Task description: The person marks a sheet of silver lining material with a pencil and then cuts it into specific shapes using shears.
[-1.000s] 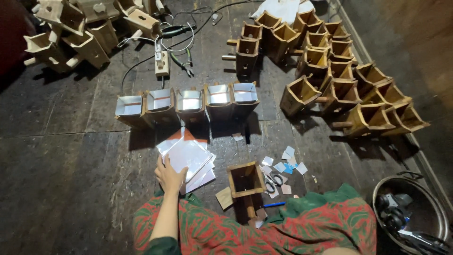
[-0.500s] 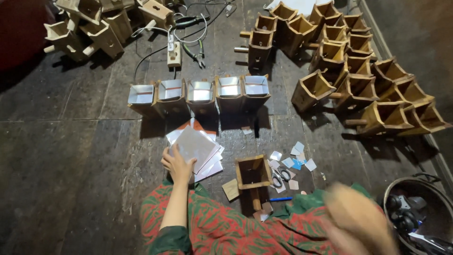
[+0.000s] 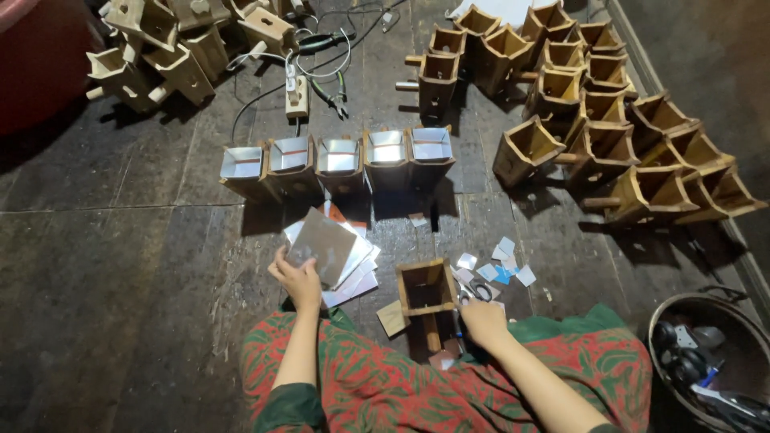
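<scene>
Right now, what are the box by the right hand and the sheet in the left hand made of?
Box: looks like bare light wood, matte with plank edges showing, open top. Sheet: thin and flat with a dull grey sheen, likely mirror film or foil-faced card; can't tell which. Left hand holds its corner; right hand rests beside the box.

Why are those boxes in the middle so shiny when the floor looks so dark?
Head view: the lined boxes reflect light as bright glare; the dark floor is dim, with shadows in front of the boxes. The left hand lifts a grey, less shiny sheet; all in focus.
</scene>
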